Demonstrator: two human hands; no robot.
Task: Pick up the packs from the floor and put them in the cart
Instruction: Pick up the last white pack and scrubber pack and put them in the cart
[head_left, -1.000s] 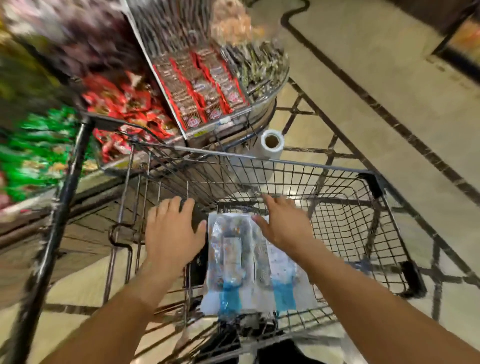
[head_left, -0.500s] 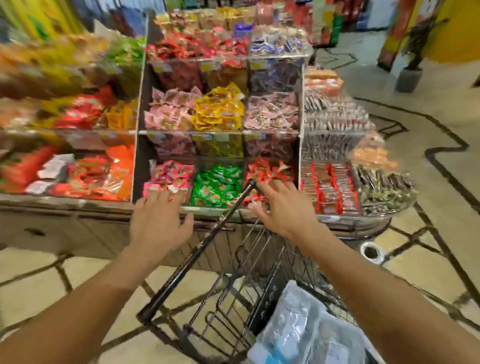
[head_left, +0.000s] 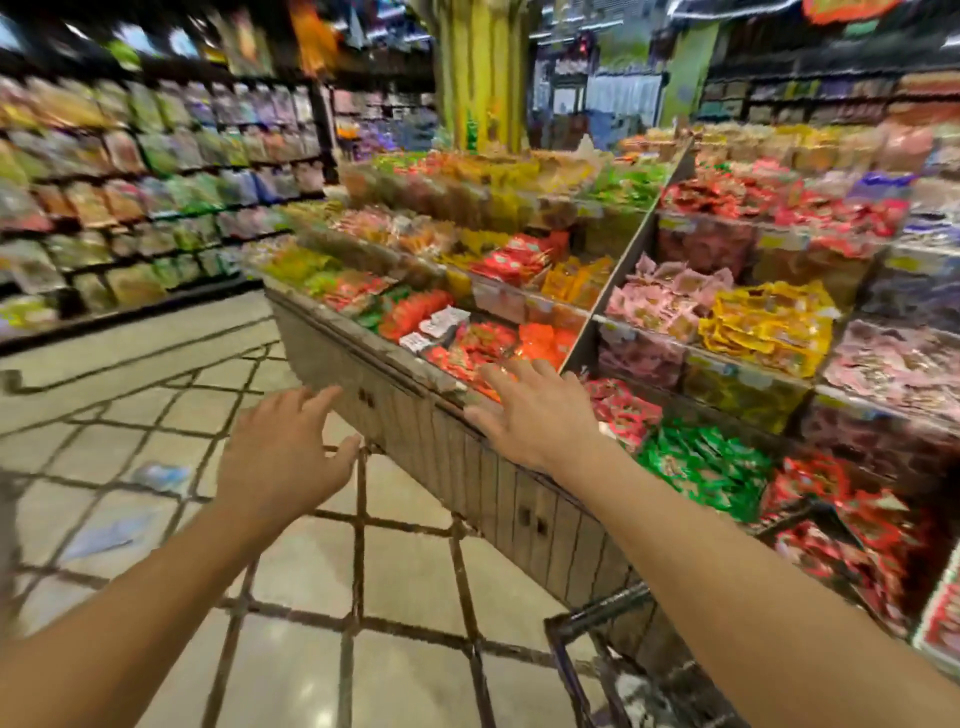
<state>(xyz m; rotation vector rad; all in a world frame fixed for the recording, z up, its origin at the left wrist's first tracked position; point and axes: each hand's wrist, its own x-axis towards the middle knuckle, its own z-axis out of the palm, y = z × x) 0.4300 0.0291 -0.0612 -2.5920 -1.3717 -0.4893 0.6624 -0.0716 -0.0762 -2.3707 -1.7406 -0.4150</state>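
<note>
Tiled floor (head_left: 322, 582) carries two blurred packs (head_left: 158, 475) at left; I hold left hand (head_left: 283, 462) and right hand (head_left: 535, 410) released, reaching next, cart (head_left: 576, 631) behind.

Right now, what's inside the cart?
Only a corner of the cart shows at the bottom edge. Something pale, blurred, lies inside near the rim; the right forearm and the frame edge hide the rest of the basket.

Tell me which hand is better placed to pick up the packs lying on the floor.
Left, probably. The left hand is open and on the same side as the two blurred packs on the floor. The right hand, also open, is over by the snack display.
</note>
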